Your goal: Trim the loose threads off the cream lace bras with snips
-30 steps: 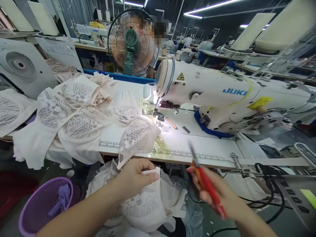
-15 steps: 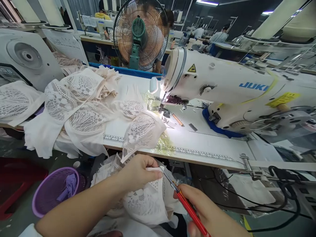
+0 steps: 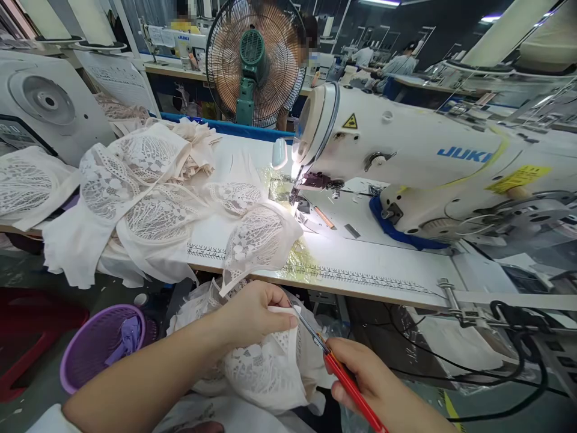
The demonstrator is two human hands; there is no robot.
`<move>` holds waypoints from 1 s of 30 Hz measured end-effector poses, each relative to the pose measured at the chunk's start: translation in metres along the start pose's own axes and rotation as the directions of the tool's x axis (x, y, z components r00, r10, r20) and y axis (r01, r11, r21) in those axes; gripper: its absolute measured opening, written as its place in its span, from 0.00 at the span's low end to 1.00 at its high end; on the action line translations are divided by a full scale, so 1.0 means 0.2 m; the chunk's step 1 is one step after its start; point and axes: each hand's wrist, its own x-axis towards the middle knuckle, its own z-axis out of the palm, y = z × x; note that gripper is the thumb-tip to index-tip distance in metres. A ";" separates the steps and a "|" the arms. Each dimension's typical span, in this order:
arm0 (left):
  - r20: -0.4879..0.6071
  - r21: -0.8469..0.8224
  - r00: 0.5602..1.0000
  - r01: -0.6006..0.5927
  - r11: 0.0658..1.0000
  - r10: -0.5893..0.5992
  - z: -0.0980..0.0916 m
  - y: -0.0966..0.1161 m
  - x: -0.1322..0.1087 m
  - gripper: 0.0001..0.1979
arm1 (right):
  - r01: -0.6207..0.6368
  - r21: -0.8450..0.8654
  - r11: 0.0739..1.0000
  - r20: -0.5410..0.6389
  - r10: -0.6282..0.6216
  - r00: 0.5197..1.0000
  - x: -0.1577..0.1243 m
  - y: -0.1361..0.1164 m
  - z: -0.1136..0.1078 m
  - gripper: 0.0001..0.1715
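Observation:
My left hand (image 3: pixel 261 316) pinches the edge of a white lace bra (image 3: pixel 265 376) over my lap, thumb on top and fingers folded behind. My right hand (image 3: pixel 360 373) is closed around slim red-handled scissors (image 3: pixel 345 379). Their narrow metal tip points up and left, touching or very near the fabric edge at my left fingertips. I cannot tell whether the blades are apart. Another lace cup (image 3: pixel 259 237) lies on the table edge by the sewing machine needle, its strap hanging toward my left hand.
A white sewing machine (image 3: pixel 406 144) stands on the table (image 3: pixel 383 267), its lamp lit. More lace bras (image 3: pixel 157 210) are heaped at the left. A fan (image 3: pixel 252 54) is behind the table. A purple basket (image 3: pixel 79 355) stands on the floor at left, and black cables (image 3: pixel 532 355) hang at right.
My right hand and the scissors have shifted slightly to the right, and the right fingers have resettled on the handle. My left hand keeps its pinch in nearly the same place.

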 end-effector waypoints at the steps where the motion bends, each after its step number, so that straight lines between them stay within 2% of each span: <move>1: 0.000 -0.004 1.000 0.003 1.000 -0.003 0.00 0.00 0.00 0.10 | -0.003 0.004 1.000 -0.009 0.003 1.000 0.00 0.00 0.00 0.29; 9: 0.009 -0.017 1.000 -0.010 1.000 0.010 0.00 -0.01 0.00 0.11 | -0.040 -0.035 0.999 -0.053 0.038 0.998 0.01 0.01 0.05 0.18; 14: 0.003 0.008 1.000 -0.013 1.000 0.013 -0.01 -0.01 0.01 0.10 | -0.024 -0.052 0.998 -0.154 0.016 0.988 0.03 0.10 0.13 0.19; 18: -0.005 -0.011 1.000 -0.013 1.000 0.013 -0.01 -0.01 0.00 0.11 | -0.022 0.004 1.000 -0.228 0.023 0.973 0.02 0.14 0.14 0.18; 21: -0.020 -0.076 0.999 -0.047 0.996 0.046 -0.02 -0.01 -0.03 0.12 | 0.040 0.116 0.992 -0.293 -0.004 0.956 0.01 0.11 0.12 0.16; 26: -0.143 -0.129 0.973 -0.199 0.971 0.180 -0.06 0.01 -0.12 0.10 | 0.244 0.202 0.949 -0.404 -0.146 0.903 0.06 -0.01 0.16 0.18; 30: -0.297 -0.103 0.909 -0.334 0.937 0.292 -0.11 -0.03 -0.21 0.05 | 0.233 0.222 0.947 -0.438 -0.116 0.892 0.12 -0.06 0.28 0.07</move>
